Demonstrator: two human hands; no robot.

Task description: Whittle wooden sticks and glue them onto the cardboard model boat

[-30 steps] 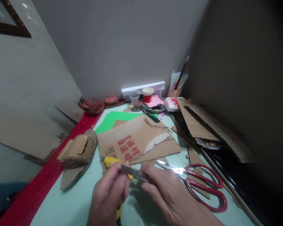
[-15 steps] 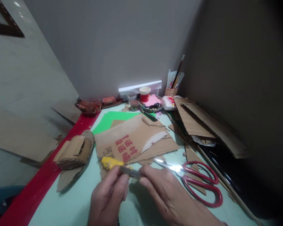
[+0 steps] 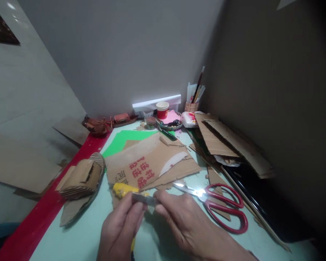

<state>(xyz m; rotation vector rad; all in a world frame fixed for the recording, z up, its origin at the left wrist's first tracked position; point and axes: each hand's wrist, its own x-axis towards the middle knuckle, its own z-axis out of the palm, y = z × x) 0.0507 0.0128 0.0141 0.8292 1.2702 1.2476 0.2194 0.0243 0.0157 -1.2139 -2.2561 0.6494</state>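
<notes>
Cardboard sheet [image 3: 154, 157]: red Chinese characters [image 3: 142, 170] in slanting rows, 送 legible twice, 村 once; other red characters uncertain. Same sheet, near left corner: black characters [image 3: 121, 177], 河 legible, next apparently 南; small lettering beneath, too small to read. Red cup [image 3: 162, 113]: yellow mark, illegible. White packet [image 3: 188, 119]: red-and-yellow print, illegible.

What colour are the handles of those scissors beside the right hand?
The handles are dark red, showing best in the head view.

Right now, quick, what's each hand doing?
Left hand: closed, pinching one end of the grey strip.
Right hand: closed, pinching the other end.
</notes>
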